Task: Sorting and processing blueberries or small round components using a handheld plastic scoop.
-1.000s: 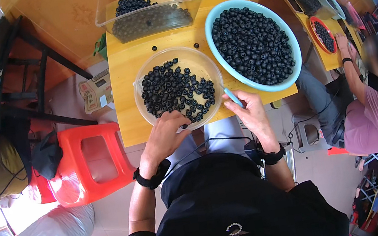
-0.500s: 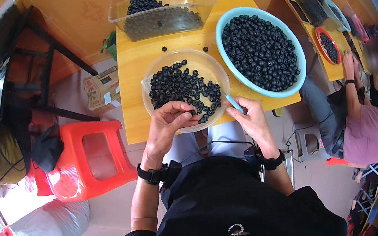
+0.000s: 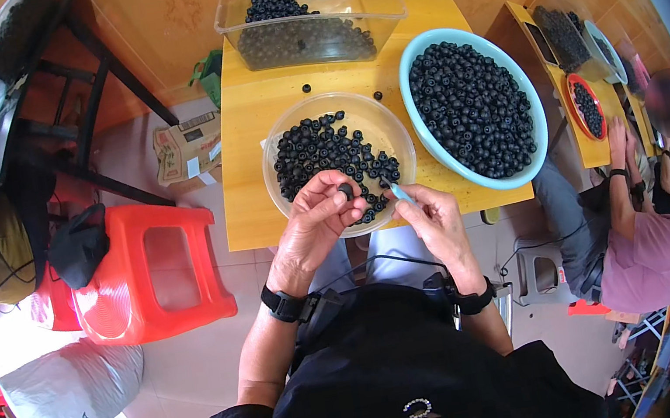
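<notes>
Yellow wooden tabletop (image 3: 251,196), near edge: left hand (image 3: 313,226) pinches round black bead (image 3: 345,192), presumably steadying it; right hand (image 3: 437,223) clamps slim blue tool (image 3: 401,193).

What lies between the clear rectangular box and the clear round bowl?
In the head view, two loose black beads lie there on the yellow table.

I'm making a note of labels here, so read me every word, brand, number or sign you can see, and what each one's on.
I don't copy out printed words, but here is where they stand:
Shiny grey-white plastic sack: short dark lettering, turned sideways.
Brown rectangular cardboard box: dark printing, too small to read.
I can make out no other lettering.
</notes>
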A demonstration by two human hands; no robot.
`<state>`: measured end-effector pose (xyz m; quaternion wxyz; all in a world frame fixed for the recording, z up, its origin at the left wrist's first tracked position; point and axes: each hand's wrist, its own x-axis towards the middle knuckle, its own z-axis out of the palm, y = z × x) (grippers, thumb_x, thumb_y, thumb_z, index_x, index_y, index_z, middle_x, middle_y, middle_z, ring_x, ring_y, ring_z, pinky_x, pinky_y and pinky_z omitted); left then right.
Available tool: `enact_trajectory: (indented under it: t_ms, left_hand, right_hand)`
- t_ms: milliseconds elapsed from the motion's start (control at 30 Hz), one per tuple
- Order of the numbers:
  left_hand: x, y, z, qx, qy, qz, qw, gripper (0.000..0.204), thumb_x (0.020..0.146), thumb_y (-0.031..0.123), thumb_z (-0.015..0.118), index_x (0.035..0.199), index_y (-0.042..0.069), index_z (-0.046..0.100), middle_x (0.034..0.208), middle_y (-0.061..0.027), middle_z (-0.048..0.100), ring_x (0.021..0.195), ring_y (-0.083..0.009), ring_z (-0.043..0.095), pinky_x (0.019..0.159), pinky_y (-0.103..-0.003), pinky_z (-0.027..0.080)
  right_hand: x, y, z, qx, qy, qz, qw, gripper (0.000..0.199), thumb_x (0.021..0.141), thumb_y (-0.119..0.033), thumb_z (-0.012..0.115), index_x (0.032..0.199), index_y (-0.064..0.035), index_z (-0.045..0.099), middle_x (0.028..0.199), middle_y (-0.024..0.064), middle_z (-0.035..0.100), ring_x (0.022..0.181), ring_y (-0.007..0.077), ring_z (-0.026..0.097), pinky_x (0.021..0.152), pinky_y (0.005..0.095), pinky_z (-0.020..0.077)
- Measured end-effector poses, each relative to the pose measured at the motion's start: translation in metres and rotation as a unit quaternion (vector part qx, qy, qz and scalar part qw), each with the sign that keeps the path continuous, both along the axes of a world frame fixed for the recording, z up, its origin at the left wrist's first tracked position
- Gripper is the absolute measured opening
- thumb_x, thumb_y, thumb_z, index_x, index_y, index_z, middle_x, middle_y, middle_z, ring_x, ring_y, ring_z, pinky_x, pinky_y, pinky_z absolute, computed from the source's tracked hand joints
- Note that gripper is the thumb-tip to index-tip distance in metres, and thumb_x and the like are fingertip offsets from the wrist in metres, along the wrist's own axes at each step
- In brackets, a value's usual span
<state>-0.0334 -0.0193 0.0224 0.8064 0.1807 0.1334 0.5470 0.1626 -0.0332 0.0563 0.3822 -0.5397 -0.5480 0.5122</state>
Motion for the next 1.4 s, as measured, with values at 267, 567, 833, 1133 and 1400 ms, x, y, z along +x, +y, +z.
enact_trajectory:
  t_ms: [267, 567, 833, 1133, 1400]
  left_hand:
    - [0.002, -0.004, -0.005, -0.045, 0.022, 0.024, 0.998, 0.025, 0.086, 0.005, 0.058, 0.111, 0.002, 0.055, 0.094, -0.0072, 0.062, 0.081, -0.0126, 0.060, 0.077, -0.025, 0.051]
    - [-0.001, -0.003, -0.008, -0.001, 0.022, 0.010, 1.000, 0.018, 0.087, 0.007, 0.059, 0.104, 0.003, 0.057, 0.093, -0.0062, 0.061, 0.079, -0.0104, 0.058, 0.076, -0.024, 0.049]
    - [-0.004, -0.003, -0.005, -0.030, 0.033, 0.013, 0.999, 0.014, 0.086, 0.007, 0.060, 0.099, 0.004, 0.057, 0.093, -0.0065, 0.062, 0.077, -0.0104, 0.058, 0.073, -0.023, 0.049]
    - [-0.009, -0.004, -0.013, -0.049, 0.019, 0.000, 0.999, 0.010, 0.085, 0.006, 0.061, 0.095, 0.004, 0.058, 0.094, -0.0092, 0.063, 0.073, -0.0111, 0.058, 0.069, -0.023, 0.049]
    - [-0.019, -0.017, 0.001, 0.000, -0.022, -0.043, 0.999, 0.011, 0.084, 0.008, 0.062, 0.093, 0.004, 0.059, 0.089, -0.0121, 0.061, 0.069, -0.0125, 0.056, 0.066, -0.023, 0.048]
  right_hand:
    - [-0.014, 0.003, 0.012, 0.195, -0.062, 0.047, 0.978, 0.022, 0.082, -0.014, 0.064, 0.098, 0.0016, 0.063, 0.080, 0.0097, 0.064, 0.062, 0.0138, 0.059, 0.054, 0.0242, 0.0441]
    - [-0.025, 0.007, 0.022, 0.240, -0.182, 0.112, 0.947, 0.019, 0.080, -0.016, 0.066, 0.094, -0.0039, 0.064, 0.071, 0.0084, 0.060, 0.055, 0.0208, 0.060, 0.049, 0.0310, 0.0453]
    - [-0.025, 0.008, 0.021, 0.248, -0.200, 0.111, 0.941, 0.019, 0.080, -0.017, 0.067, 0.094, -0.0045, 0.064, 0.070, 0.0081, 0.059, 0.055, 0.0215, 0.060, 0.049, 0.0316, 0.0451]
    - [-0.024, 0.013, 0.007, 0.266, -0.186, 0.111, 0.939, 0.020, 0.079, -0.016, 0.068, 0.095, -0.0041, 0.065, 0.069, 0.0081, 0.059, 0.055, 0.0213, 0.060, 0.048, 0.0318, 0.0450]
    - [-0.005, 0.027, -0.024, 0.282, -0.240, 0.011, 0.929, 0.017, 0.080, -0.012, 0.065, 0.093, -0.0025, 0.065, 0.077, 0.0117, 0.064, 0.063, 0.0293, 0.061, 0.054, 0.0345, 0.0478]
